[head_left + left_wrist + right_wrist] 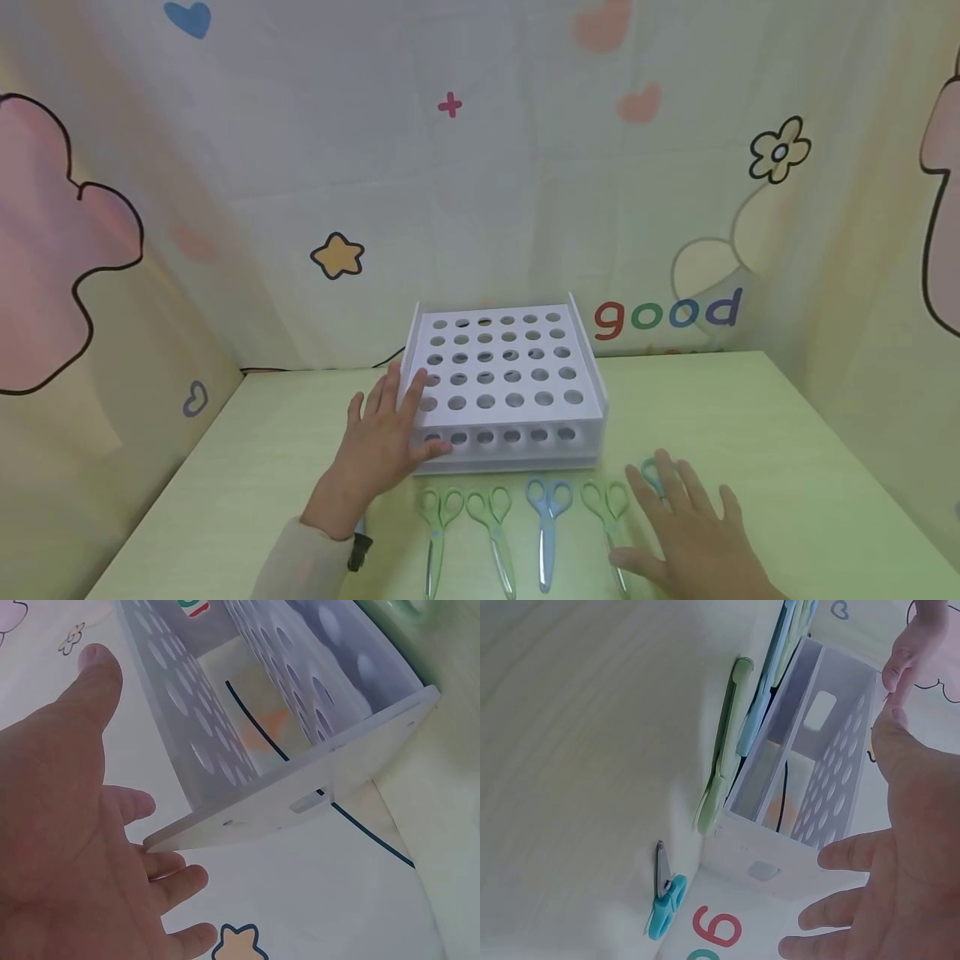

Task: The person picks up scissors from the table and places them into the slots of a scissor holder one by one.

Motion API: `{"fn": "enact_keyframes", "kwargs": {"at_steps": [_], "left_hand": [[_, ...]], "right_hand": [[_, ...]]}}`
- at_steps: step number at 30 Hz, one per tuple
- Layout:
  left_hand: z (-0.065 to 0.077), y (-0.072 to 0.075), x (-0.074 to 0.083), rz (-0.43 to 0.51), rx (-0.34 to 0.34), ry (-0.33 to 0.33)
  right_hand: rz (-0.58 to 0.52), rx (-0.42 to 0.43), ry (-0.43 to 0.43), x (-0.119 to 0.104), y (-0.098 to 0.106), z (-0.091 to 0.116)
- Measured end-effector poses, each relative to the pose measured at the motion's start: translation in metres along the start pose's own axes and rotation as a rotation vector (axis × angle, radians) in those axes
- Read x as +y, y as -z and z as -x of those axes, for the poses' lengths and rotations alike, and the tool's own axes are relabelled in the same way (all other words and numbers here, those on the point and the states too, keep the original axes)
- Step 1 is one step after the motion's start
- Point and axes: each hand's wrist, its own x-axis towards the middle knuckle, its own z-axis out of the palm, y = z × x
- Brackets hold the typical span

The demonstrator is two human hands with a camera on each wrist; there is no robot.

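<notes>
A white rack with rows of round holes stands at the middle of the table. My left hand, fingers spread and straight, is at its left side and overlaps that edge; in the left wrist view the fingers lie right by the end panel's corner. Over the table at front right, my right hand is spread with nothing in it. Under it, teal scissors are partly hidden. Left of that hand lie green scissors, then blue scissors, in front of the rack.
Two more green scissors, one pair beside the other, lie along the front of the table. Under my left wrist, a dark-tipped item shows in part. A patterned curtain hangs behind and at both sides.
</notes>
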Motion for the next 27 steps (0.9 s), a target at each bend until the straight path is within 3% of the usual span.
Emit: {"fn": "enact_keyframes", "kwargs": {"at_steps": [7, 21, 27], "left_hand": [[-0.004, -0.002, -0.004, -0.010, -0.013, 0.013], [-0.021, 0.000, -0.006, -0.010, -0.076, 0.100], [-0.026, -0.002, -0.010, -0.022, -0.064, 0.110]], "right_hand": [[0.031, -0.035, -0.029, 0.002, 0.001, 0.000], [0.020, 0.038, -0.029, 0.007, 0.003, 0.002], [0.024, 0.033, -0.061, 0.010, 0.004, 0.000]]}}
